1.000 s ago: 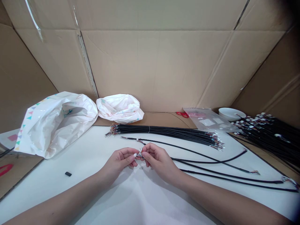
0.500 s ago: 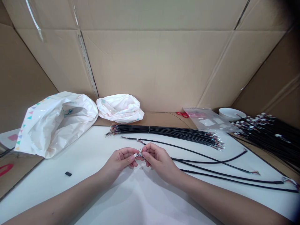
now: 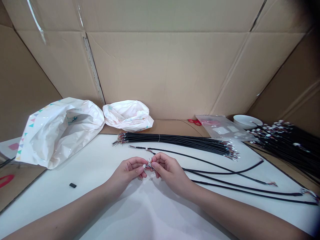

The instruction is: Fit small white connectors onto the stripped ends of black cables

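Note:
My left hand (image 3: pixel 131 170) pinches a small white connector (image 3: pixel 145 166) between thumb and fingers, near the middle of the white table. Close beside it, my right hand (image 3: pixel 163 166) is closed on the thin wires (image 3: pixel 149 165) that run from the connector. Black cables (image 3: pixel 225 173) extend to the right from under and behind my right hand. Just beyond my fingers lies another black cable (image 3: pixel 180 153) with bare wire ends. Farther back is a tied bundle of black cables (image 3: pixel 175 140) with stripped, coloured ends.
Two white plastic bags (image 3: pixel 60 133) stand at the back left. A short black tube (image 3: pixel 72 185) lies on the left of the table (image 3: pixel 100 156). At the back right are a clear bag (image 3: pixel 225 128), a white bowl (image 3: pixel 247 122) and a cable pile (image 3: pixel 290 146).

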